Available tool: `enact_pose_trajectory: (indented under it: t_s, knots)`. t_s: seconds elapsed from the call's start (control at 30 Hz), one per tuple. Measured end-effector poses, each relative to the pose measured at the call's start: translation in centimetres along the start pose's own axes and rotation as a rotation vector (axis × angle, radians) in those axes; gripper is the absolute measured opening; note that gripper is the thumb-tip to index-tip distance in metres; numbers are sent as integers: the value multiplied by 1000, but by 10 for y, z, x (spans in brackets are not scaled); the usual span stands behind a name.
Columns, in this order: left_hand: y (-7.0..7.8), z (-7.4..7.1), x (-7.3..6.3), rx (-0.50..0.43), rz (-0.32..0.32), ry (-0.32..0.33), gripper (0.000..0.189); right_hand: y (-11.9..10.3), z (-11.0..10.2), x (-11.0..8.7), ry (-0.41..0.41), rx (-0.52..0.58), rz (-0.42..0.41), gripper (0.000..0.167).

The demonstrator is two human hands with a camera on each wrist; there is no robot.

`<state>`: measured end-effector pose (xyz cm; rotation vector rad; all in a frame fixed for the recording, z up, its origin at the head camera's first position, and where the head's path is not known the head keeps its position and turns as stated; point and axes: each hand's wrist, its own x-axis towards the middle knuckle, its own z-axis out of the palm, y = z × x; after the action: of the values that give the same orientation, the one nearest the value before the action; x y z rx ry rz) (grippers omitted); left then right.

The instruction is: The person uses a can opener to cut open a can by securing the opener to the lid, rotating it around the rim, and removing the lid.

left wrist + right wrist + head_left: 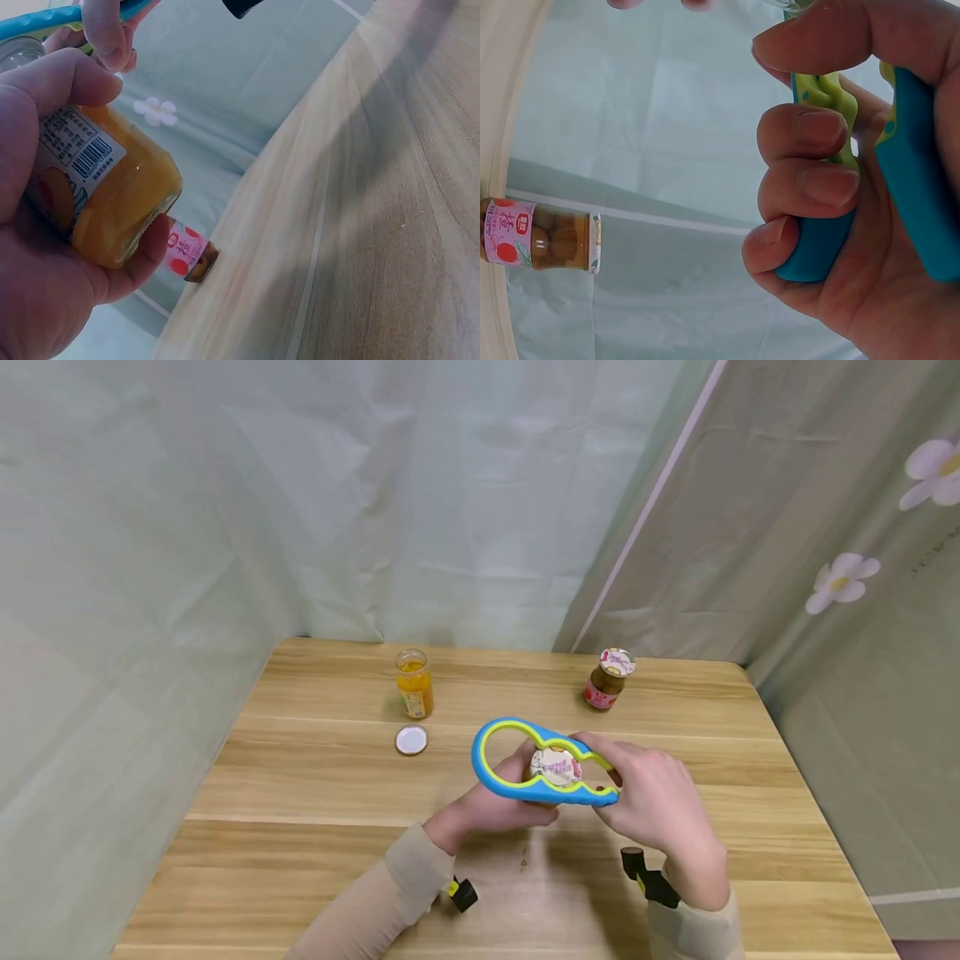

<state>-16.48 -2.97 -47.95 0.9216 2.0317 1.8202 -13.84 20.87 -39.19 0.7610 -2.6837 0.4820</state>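
My left hand grips a glass jar of orange-yellow fruit above the wooden table, fingers and thumb curled round its labelled side. A printed white lid tops this jar. Around the lid sits a jar opener, blue outside and yellow-green inside, in its middle scalloped opening. Its big round loop extends to the left. From the right, my right hand holds the two opener handles, with fingers wrapped round one blue handle in the right wrist view.
On the table, an uncapped jar with orange contents stands at back left. In front of it lies a loose lid, white inside up. A capped jar with a pink label stands at back right. Curtains hang behind.
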Motion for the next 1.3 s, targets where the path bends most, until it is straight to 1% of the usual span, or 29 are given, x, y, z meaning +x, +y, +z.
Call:
enact_pose_trajectory:
  t_s: [0.13, 0.23, 0.37, 0.47, 0.57, 0.73, 0.87, 0.97, 1.07, 1.3]
  knots:
    - [-4, 0, 0, 2, 18, -26, 88, 1, -1, -1, -11, 3, -1, 69]
    - [-4, -1, -1, 6, 30, -39, 89, 1, -2, -1, -13, 6, -9, 68]
    - [-2, -2, -2, 14, 13, -61, 87, 1, -1, -2, -10, 18, -25, 67]
    - [-1, -3, -3, 5, -5, -94, 84, 1, -1, -2, -11, 28, -35, 68]
    - [-1, -4, -3, 5, -7, -128, 82, 1, -2, -2, -20, 39, -42, 68]
    - [-1, -9, -4, 49, -28, -186, 83, 0, -4, -2, -45, 54, -57, 65]
    - [-1, -13, -4, -19, -55, -266, 87, 0, -5, -3, -61, 87, -66, 65]
    - [-2, -13, -5, -70, -64, -301, 91, -1, -7, -4, -57, 123, -66, 67]
    - [-2, -11, -5, -66, -59, -306, 89, -1, -8, -5, -38, 130, -68, 69]
    - [0, -11, -5, -43, -57, -276, 88, 0, -9, -3, -34, 130, -75, 69]
